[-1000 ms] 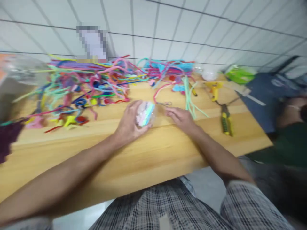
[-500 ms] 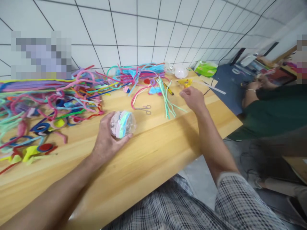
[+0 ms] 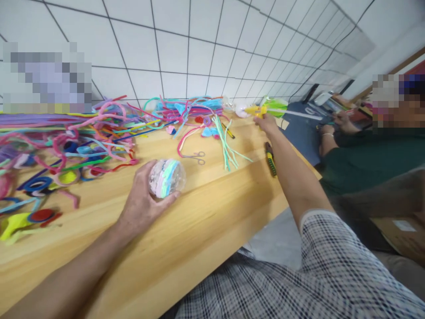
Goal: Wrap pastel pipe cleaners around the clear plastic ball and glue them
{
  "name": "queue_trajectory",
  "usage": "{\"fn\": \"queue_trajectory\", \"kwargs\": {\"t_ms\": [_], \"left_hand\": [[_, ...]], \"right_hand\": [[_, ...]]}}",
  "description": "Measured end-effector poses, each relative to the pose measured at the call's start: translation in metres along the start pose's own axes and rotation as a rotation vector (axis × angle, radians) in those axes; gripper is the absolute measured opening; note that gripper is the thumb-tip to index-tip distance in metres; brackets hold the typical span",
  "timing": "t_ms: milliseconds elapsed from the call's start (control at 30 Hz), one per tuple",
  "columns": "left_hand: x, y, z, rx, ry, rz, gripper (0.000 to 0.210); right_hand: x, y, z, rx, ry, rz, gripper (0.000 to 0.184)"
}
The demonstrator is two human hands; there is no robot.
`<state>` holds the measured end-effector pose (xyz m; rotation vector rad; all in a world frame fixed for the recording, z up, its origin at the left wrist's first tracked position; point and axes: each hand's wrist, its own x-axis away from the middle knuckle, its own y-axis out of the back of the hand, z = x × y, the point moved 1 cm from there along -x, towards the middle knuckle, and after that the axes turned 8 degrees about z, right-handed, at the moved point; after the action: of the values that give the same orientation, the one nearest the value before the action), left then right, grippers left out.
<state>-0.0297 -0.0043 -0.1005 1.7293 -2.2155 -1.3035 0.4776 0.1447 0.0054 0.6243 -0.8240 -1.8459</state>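
Observation:
My left hand (image 3: 141, 197) is wrapped round a clear plastic ball (image 3: 167, 178), which has white, lilac, green and blue bands about its middle. The ball is held just over the wooden table (image 3: 206, 221). Farther off to the right, my right hand (image 3: 266, 122) has its fingers closed on a yellow hot glue gun (image 3: 255, 110), with a long white glue stick (image 3: 300, 114) sticking out of its back. Nearer to me than that hand lie pliers (image 3: 270, 158) with green and black handles. Mint-green pipe cleaners (image 3: 227, 144) and small scissors (image 3: 198, 157) lie between my hands.
Tangled colourful pipe cleaners (image 3: 89, 133) cover the table's left and back, along a tiled wall (image 3: 172, 48). A yellow and black cutter (image 3: 229, 130) lies near the back. At the right, a person in a dark green top (image 3: 372, 153) works at a blue surface (image 3: 300, 137).
My right hand has closed on the glue gun and raised it, with its stick. The pliers have come into view beside my right forearm. My left hand still holds the ball.

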Motion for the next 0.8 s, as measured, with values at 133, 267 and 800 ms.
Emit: {"fn": "queue_trajectory", "kwargs": {"t_ms": [133, 267, 800], "left_hand": [[0.001, -0.001, 0.003, 0.042, 0.006, -0.006, 0.105], [0.000, -0.002, 0.004, 0.070, 0.020, -0.043, 0.106], [-0.016, -0.012, -0.003, 0.012, 0.068, -0.065, 0.105]], "right_hand": [[-0.003, 0.050, 0.028, -0.238, 0.143, -0.102, 0.018], [0.028, 0.074, 0.067, -0.334, 0.353, -0.124, 0.033], [0.196, -0.069, 0.080, -0.388, 0.595, 0.548, 0.021]]}}
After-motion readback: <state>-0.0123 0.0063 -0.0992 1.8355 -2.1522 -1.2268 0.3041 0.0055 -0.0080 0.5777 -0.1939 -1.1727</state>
